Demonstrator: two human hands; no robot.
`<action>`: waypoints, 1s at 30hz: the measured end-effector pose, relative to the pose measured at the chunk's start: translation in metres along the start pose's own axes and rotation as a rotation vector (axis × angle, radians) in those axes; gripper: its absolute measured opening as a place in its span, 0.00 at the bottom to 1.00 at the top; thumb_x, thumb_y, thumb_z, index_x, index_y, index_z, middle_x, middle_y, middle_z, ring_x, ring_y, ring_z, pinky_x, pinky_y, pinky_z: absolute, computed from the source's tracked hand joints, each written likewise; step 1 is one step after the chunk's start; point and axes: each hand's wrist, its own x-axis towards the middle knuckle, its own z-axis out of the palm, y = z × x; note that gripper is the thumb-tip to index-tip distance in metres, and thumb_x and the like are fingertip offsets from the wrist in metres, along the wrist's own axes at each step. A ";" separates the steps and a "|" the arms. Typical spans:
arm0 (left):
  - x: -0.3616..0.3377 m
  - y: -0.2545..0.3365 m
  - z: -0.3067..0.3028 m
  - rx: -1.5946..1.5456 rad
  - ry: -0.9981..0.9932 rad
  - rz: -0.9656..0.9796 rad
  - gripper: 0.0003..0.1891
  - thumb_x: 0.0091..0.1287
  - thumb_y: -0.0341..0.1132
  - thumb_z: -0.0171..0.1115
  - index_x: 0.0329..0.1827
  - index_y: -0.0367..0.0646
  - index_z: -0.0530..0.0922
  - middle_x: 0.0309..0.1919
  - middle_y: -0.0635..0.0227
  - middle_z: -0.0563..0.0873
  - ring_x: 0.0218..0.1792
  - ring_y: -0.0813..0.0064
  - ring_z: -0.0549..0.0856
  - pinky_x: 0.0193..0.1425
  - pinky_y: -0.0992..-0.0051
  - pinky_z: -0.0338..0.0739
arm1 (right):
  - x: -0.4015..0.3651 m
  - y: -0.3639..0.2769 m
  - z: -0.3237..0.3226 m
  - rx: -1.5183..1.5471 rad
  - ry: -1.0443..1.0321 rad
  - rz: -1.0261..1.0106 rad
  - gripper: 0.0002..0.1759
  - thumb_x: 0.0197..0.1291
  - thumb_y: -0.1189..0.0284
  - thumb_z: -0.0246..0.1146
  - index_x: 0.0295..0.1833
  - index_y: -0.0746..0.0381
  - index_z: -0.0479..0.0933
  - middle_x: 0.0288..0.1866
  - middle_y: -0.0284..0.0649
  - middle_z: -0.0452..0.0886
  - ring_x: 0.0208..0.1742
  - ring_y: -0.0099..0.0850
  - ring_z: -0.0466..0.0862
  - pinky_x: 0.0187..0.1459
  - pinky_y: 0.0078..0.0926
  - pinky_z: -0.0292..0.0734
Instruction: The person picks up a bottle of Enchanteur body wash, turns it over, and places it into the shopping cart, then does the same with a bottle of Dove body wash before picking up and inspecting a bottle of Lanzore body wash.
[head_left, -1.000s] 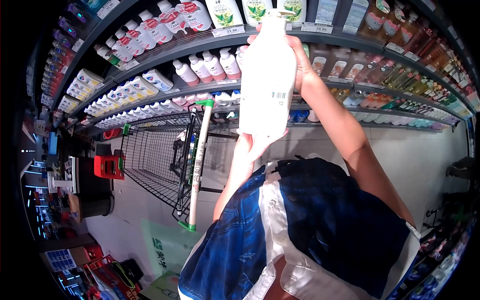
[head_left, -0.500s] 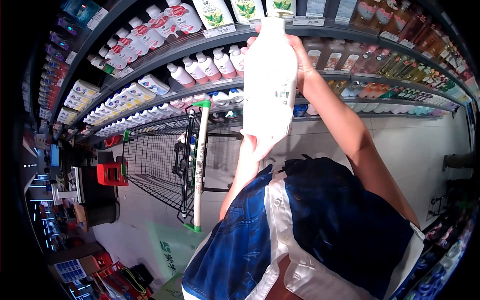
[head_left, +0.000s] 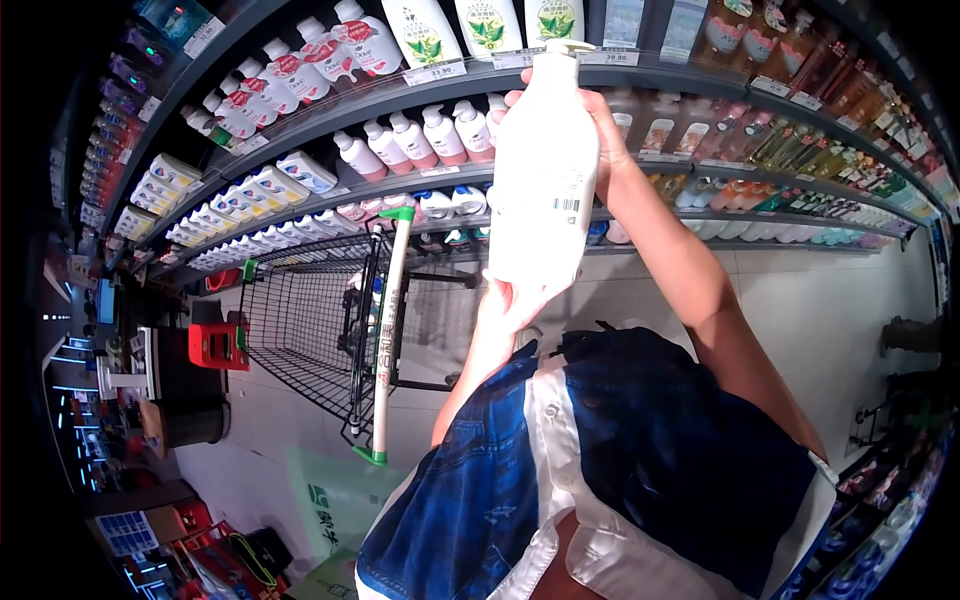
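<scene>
A large white pump bottle [head_left: 540, 190] is held upright in front of the shelves, with printed text and a barcode on the side facing me. My right hand [head_left: 607, 125] wraps round its upper part from behind and the right, some fingertips showing at the left of its neck. Under the base, my left hand [head_left: 512, 302] supports it, fingers curled against the bottom. The pump head [head_left: 565, 47] points right. Behind its top, similar white bottles with green leaf labels [head_left: 488, 28] stand on the upper shelf.
A wire shopping cart [head_left: 300, 310] with a pale handle stands at my left. Curved shelves [head_left: 400, 90] of bottles run across the front. A red basket [head_left: 215, 345] is beyond the cart, and a translucent green bag [head_left: 330, 500] is at lower left. More goods [head_left: 880, 540] line the lower right.
The bottle sits slightly lower in view, both hands still on it. The view has shifted a little; the cart and shelves appear slightly displaced.
</scene>
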 end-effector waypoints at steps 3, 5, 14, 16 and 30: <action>0.001 -0.005 0.001 0.000 0.000 -0.004 0.54 0.44 0.38 0.79 0.75 0.45 0.55 0.71 0.56 0.62 0.69 0.52 0.64 0.67 0.52 0.68 | -0.002 -0.002 -0.001 0.020 -0.023 0.008 0.36 0.52 0.56 0.63 0.67 0.59 0.67 0.59 0.47 0.78 0.62 0.46 0.76 0.61 0.48 0.75; 0.001 -0.009 0.002 -0.003 0.005 -0.009 0.54 0.44 0.38 0.79 0.75 0.45 0.55 0.71 0.55 0.62 0.69 0.52 0.63 0.67 0.51 0.67 | -0.003 -0.004 -0.003 0.020 -0.040 0.007 0.36 0.52 0.56 0.63 0.66 0.59 0.67 0.59 0.48 0.78 0.63 0.47 0.76 0.61 0.48 0.75; 0.006 -0.023 0.000 -0.018 0.002 -0.010 0.55 0.43 0.40 0.80 0.75 0.46 0.55 0.72 0.55 0.61 0.70 0.50 0.61 0.68 0.50 0.65 | -0.016 -0.014 -0.005 -0.014 -0.017 0.006 0.38 0.54 0.54 0.63 0.68 0.59 0.65 0.62 0.49 0.75 0.65 0.47 0.74 0.61 0.49 0.75; 0.008 -0.025 0.000 -0.017 0.004 -0.013 0.55 0.43 0.40 0.80 0.75 0.46 0.55 0.72 0.55 0.61 0.70 0.50 0.61 0.68 0.49 0.65 | -0.019 -0.016 -0.007 -0.030 -0.028 -0.004 0.39 0.53 0.53 0.63 0.69 0.59 0.64 0.63 0.49 0.74 0.66 0.47 0.73 0.62 0.49 0.74; 0.013 -0.050 0.004 -0.030 0.014 -0.016 0.56 0.41 0.42 0.80 0.75 0.47 0.55 0.73 0.55 0.59 0.71 0.47 0.58 0.70 0.47 0.62 | -0.037 -0.035 -0.011 -0.016 -0.054 0.026 0.40 0.51 0.53 0.66 0.69 0.57 0.65 0.61 0.47 0.75 0.67 0.48 0.71 0.63 0.53 0.73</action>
